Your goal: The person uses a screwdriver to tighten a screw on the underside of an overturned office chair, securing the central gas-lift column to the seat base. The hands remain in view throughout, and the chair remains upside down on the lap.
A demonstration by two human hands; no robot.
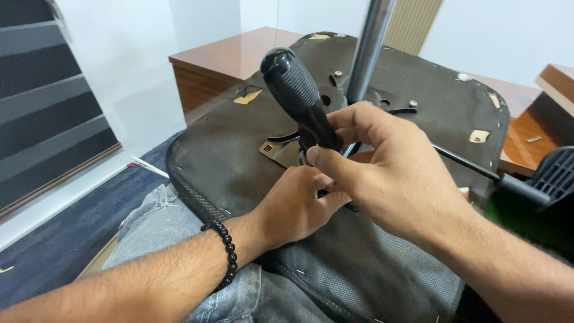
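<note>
On lap, upturned chair seat point(382, 90), underside up. Right hand point(388, 173) fingers pinching screwdriver point(299, 98) shaft below black handle, tip at metal bracket point(278, 149). Left hand point(296, 206) fingers curled, steadying near tip. Screw work apparently midway; some screws seated, bracket still attached.

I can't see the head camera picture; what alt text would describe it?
A person's right hand grips a black ribbed screwdriver handle against the dark fabric underside of an upturned office chair seat, while the left hand, with a black bead bracelet at its wrist, steadies the spot. A shiny metal chair column rises behind, with brown wooden desks beyond.
</note>
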